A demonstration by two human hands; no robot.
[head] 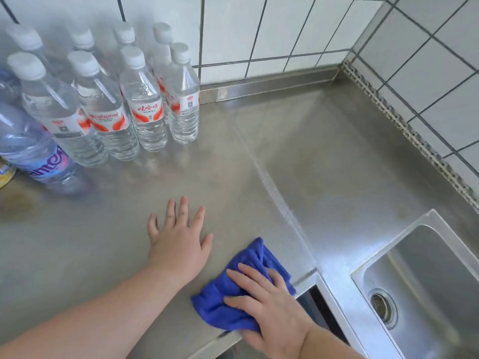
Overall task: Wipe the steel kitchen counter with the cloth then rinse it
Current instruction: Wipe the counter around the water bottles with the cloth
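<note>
The right hand (269, 301) lay on top of the blue cloth (233, 304), fingers spread and mostly straight, pressing it flat rather than clenching it. That fits a wiping stroke, w/ palm weight keeping the cloth in contact w/ the steel. The cloth sat bunched at the near edge of the tabletop (212, 164), just left of the raised seam (274, 187) that runs back toward the wall. The left hand (178, 242) was open, fingers splayed and flat on the bare steel just beside the cloth, holding nothing; probably bracing the body while the other hand worked.

The sink (425, 288) was to the right, near the cloth, drain (383, 305) visible; no tap in view, so the rinse spot couldn't be confirmed. Wiping looked still in hand, rinse not yet begun.

In the way: a cluster of clear water bottles (145, 99) w/ white caps stood at the back left, plus a larger bottle (33, 151) w/ a purple-ish label at the far left. They'd block a full sweep of that corner unless moved or worked around. A brownish stain (18, 200) showed near them. The tiled wall (285, 35) boxed in the back and right.
</note>
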